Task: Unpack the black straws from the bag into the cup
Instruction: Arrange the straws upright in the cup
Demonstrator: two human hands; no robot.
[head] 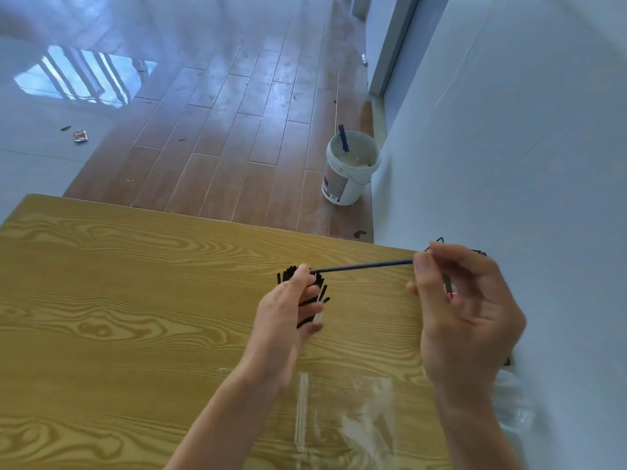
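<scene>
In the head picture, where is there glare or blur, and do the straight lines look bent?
Head view: window glare lies on the floor at the upper left; the right hand is softly blurred, the left hand sharper; the table edge and the wall lines lean from wide-angle distortion; the clear bag shows faint reflections.

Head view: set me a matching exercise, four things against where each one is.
Things:
1. single straw
2. bundle of straws
3. clear bag
4. white bucket

Places:
A. flat on the table's near edge
B. on the floor by the wall
C. stretched between both hands
D. gripped in the left hand

Pairs: 1-C, 2-D, 3-A, 4-B
</scene>
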